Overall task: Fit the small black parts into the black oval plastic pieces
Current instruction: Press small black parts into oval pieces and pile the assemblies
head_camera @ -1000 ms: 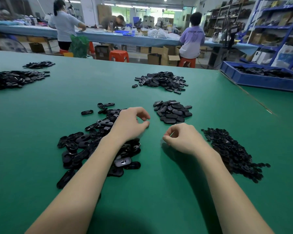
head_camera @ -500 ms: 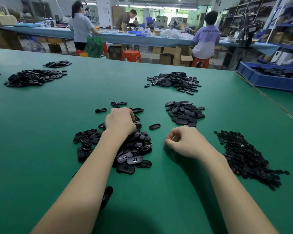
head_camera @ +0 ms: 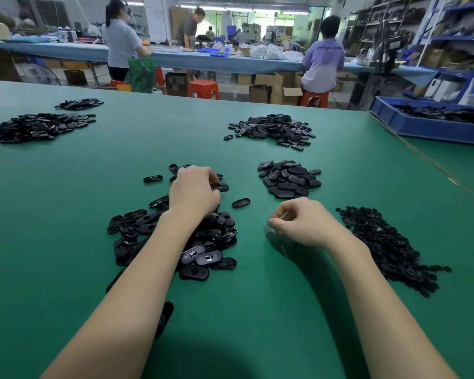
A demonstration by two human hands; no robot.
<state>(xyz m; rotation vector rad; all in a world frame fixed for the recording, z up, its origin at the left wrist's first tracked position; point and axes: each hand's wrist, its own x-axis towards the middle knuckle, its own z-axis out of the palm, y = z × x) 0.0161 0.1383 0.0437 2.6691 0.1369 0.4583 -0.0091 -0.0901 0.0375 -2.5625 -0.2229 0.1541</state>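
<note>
- A green work table (head_camera: 66, 214) fills the foreground.
- Beyond it, a long bench with a light blue cover (head_camera: 216, 62) crosses the room, cluttered on top.
- Orange plastic stools (head_camera: 203, 88) and open cardboard boxes (head_camera: 285, 91) stand on the pale floor under and before the bench.
- Blue metal shelving (head_camera: 454, 36) lines the right wall, stocked with boxes.
- A blue bin (head_camera: 422, 127) sits at the right.
- Ceiling strip lights (head_camera: 244, 8) glow at the far end.

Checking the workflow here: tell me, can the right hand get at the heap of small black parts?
Probably yes: the right hand rests just beside the heap of small black parts, with only bare green table between them.
</note>
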